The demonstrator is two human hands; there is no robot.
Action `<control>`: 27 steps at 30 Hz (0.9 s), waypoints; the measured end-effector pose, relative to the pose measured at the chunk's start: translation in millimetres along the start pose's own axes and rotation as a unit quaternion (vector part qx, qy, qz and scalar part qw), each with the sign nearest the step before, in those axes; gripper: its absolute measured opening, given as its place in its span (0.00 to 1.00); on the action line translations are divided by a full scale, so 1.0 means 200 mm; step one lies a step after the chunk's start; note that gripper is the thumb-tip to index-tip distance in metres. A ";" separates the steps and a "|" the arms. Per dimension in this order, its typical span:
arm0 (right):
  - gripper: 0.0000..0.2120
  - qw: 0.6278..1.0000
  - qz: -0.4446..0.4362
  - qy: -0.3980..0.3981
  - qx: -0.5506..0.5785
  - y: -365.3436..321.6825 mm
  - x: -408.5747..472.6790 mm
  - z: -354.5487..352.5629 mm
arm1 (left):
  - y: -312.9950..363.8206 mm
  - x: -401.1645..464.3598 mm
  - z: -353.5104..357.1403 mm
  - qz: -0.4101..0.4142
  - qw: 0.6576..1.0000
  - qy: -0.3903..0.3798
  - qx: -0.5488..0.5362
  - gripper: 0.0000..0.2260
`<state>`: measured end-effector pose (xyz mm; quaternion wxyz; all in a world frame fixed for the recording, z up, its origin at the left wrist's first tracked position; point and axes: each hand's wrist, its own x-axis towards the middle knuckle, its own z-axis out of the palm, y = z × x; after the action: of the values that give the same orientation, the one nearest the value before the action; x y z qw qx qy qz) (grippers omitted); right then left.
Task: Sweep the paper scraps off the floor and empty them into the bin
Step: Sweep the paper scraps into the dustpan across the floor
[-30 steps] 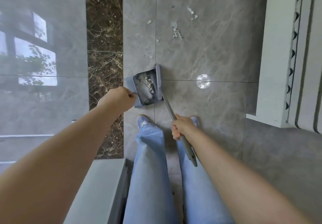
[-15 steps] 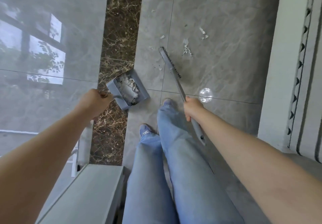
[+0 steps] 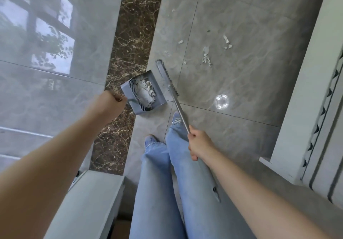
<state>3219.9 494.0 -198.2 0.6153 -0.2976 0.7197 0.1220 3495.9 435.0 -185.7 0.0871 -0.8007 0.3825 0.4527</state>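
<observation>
Left hand: grips dustpan handle.
Right hand: grips broom handle.
Scraps: floor, beyond broom.

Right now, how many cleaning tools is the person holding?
2. The dustpan, already holding scraps, is gripped by the left hand over the floor's dark marble strip. The broom is gripped by the right hand, its head beside the dustpan's right edge.
</observation>
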 end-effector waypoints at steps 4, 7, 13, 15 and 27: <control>0.27 0.997 0.048 0.003 -0.055 -0.11 0.17 -0.01 | 0.03 0.03 -0.02 -0.008 1.000 -0.003 -0.005 0.20; 0.22 0.996 0.070 -0.046 0.044 -0.15 0.23 0.00 | 0.04 0.02 -0.05 -0.011 1.000 -0.011 0.015 0.19; 0.17 0.990 0.036 -0.055 0.126 -0.17 0.03 -0.16 | 0.08 0.02 -0.29 -0.020 1.000 0.006 0.006 0.19; 0.18 0.993 0.019 -0.036 0.113 -0.23 0.02 -0.25 | 0.11 0.03 -0.39 -0.023 1.000 0.017 -0.012 0.19; 0.29 0.999 0.021 0.040 -0.029 -0.78 0.43 -0.32 | 0.25 0.47 -0.86 0.006 0.999 0.013 0.049 0.19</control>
<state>3253.5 311.4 -236.3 0.5748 -0.3051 0.7456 0.1437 3602.9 267.7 -150.4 0.1184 -0.7989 0.4107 0.4231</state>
